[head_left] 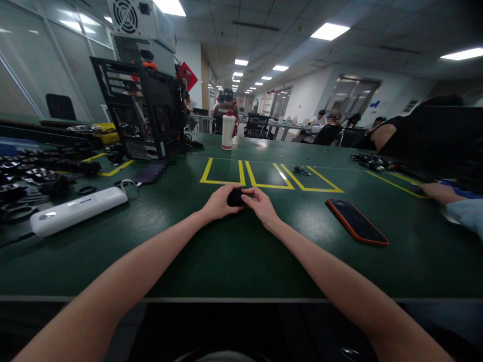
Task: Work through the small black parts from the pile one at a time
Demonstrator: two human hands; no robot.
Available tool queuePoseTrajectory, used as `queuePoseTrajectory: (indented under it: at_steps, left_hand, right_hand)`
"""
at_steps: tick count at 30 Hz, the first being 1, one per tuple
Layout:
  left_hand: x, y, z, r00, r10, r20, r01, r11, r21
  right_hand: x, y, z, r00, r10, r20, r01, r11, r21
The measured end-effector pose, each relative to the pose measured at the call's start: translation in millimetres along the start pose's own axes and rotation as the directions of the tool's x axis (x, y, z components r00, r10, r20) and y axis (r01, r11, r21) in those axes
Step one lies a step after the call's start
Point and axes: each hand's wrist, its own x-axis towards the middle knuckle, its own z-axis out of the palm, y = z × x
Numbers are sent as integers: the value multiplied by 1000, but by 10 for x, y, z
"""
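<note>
Between my two hands is a small black object [234,197], too dark and covered to name. My left hand [219,202] is curled round its left side, thumb below and fingers above. The fingertips of my right hand [261,205] pinch at its right edge. Both hands are low over the green table, in front of the yellow tape outlines [222,182]. In the right-hand outline lies a small dark part [302,170] with a metallic shine. To the right of my hands lies a phone [358,221] with an orange edge.
At left stand a white power strip [81,210], a pile of black cables [22,176] and an open computer case [143,110]. A white cup [227,132] is at the far edge. Another person's hand [439,192] rests at the right, near a black monitor [433,141].
</note>
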Motion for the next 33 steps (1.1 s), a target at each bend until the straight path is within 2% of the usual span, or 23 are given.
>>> queuePoseTrajectory:
  at_steps: [3, 6, 14, 21, 24, 29, 33]
  left_hand:
    - [6, -11, 11, 1000, 8, -6, -8, 1000, -4]
    - [6, -15, 16, 1000, 1, -8, -1, 1000, -2]
    - [-1, 12, -3, 1000, -5, -5, 5, 1000, -6]
    - [0, 20, -9, 1000, -5, -5, 5, 1000, -4]
    - [-4, 23, -9, 1000, -9, -5, 9, 1000, 1]
    - [-6, 34, -17, 1000, -3, -6, 3, 1000, -8]
    - [1, 28, -13, 1000, -1, -7, 1, 1000, 1]
  right_hand:
    - [45, 25, 1, 999, 23, -34, -23, 1000, -12]
    - [71, 64, -3, 997, 79, -1, -79, 997, 12]
    - [-17, 20, -9, 998, 19, 57, -22, 999, 43]
    - [53, 91, -16, 998, 46, -47, -48, 998, -34]
    - [61, 110, -28, 996, 89, -10, -89, 996, -19]
    - [-3, 32, -18, 999, 24, 43, -25, 1000, 17]
    - [-19, -14, 11, 1000, 1, 6, 0, 1000, -17]
